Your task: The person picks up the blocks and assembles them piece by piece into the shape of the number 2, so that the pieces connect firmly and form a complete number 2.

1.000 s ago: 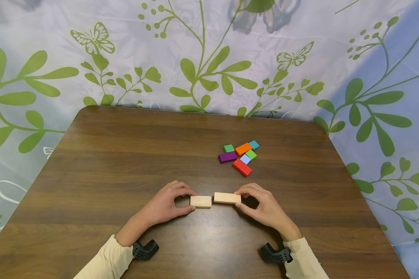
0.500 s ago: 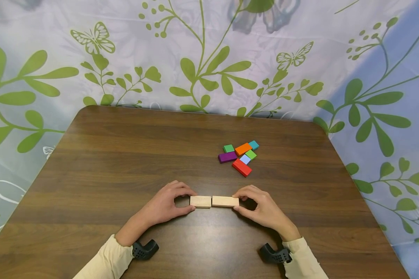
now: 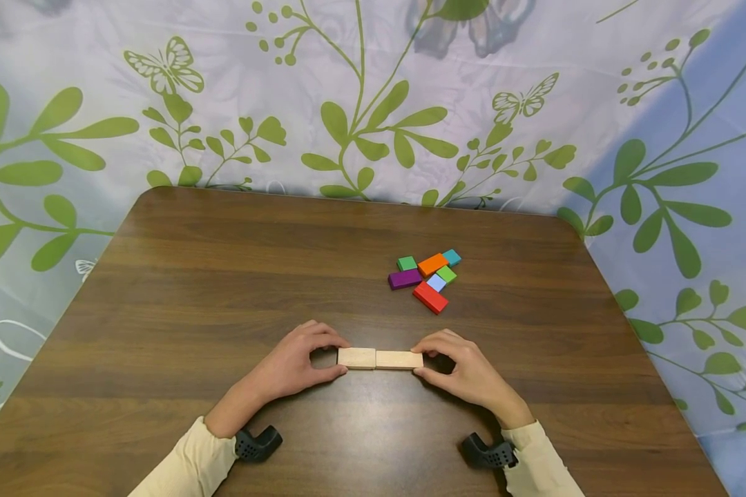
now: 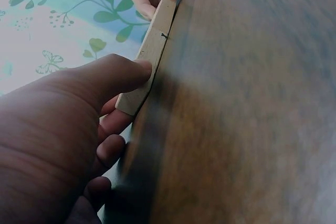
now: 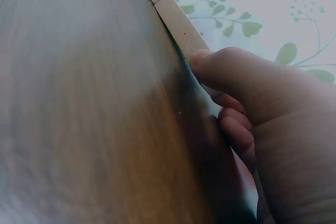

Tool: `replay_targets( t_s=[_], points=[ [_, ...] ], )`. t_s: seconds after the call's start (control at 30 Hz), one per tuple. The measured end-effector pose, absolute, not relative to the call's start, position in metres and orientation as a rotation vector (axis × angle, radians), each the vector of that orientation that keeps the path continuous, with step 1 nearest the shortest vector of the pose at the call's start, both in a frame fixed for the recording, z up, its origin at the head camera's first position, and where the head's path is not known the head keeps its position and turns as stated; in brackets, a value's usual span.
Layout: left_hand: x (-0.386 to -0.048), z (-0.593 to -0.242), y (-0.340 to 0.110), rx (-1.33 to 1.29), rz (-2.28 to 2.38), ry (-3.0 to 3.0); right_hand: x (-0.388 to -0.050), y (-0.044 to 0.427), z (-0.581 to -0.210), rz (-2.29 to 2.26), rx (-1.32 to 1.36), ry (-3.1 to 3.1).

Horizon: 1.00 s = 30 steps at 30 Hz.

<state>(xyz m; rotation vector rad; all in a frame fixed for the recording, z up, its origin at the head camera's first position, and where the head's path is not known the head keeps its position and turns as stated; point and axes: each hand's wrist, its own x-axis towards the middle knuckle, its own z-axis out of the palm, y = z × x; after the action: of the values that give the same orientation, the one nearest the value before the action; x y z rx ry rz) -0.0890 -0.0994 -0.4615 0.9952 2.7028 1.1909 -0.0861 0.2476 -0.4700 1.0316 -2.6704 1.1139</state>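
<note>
Two plain wooden blocks lie end to end on the brown table, their inner ends touching. My left hand (image 3: 300,360) pinches the outer end of the left wooden block (image 3: 356,357) between thumb and fingers. At the other side, my right hand (image 3: 465,366) pinches the outer end of the right wooden block (image 3: 399,359) the same way. In the left wrist view the thumb presses the near face of the left block (image 4: 143,83), and the seam between the blocks shows. The right wrist view shows the right block (image 5: 179,27) under the right thumb.
Beyond the hands, toward the back right, several coloured blocks lie in a loose cluster, among them a red block (image 3: 431,297), a purple block (image 3: 405,279) and an orange block (image 3: 433,264). The table (image 3: 224,276) meets a leaf-patterned backdrop (image 3: 373,103) at its far edge.
My right hand has brought its wooden block left and slightly nearer, closing the gap and lining it up with the left block. The left hand has stayed in place.
</note>
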Motion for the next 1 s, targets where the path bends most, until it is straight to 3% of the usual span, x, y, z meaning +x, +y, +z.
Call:
replay_targets(
  t_s=[1.0],
  points=[
    [-0.0883,-0.46,-0.0996,0.995,1.207,2.696,-0.0863,0.248,-0.4722,1.058,1.041,-2.674]
  ],
)
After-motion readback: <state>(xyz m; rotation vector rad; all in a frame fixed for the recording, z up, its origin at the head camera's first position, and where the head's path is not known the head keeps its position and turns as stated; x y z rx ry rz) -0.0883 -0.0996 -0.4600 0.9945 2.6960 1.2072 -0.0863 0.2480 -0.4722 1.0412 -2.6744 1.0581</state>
